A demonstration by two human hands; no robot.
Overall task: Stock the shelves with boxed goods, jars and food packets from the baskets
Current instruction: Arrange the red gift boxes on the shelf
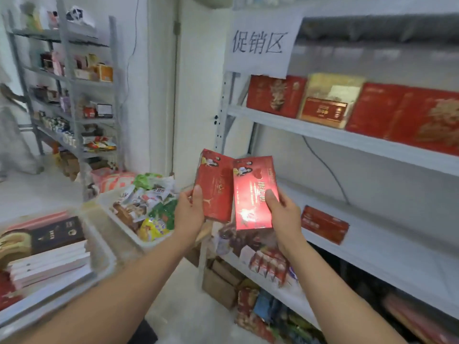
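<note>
Step in hand: carrying boxes to shelf. Left grip (pixel 188 212) grasps left box (pixel 215 184); right grip (pixel 283 216) grasps right box (pixel 253 194). Both red, upright, edges touching, held mid-air before shelving, not yet shelved. Likely next: reach right, set both on middle shelf (pixel 397 256) near lying box (pixel 325 224), release gently.

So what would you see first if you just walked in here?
First, two red boxes held up in the middle: the left hand holds the darker red box, the right hand the shiny red box. Above them hangs a white paper sign with big dark characters, and large red and gold gift boxes line the shelf beside it. Lower left, a white basket brims with colourful snack packets.
</note>
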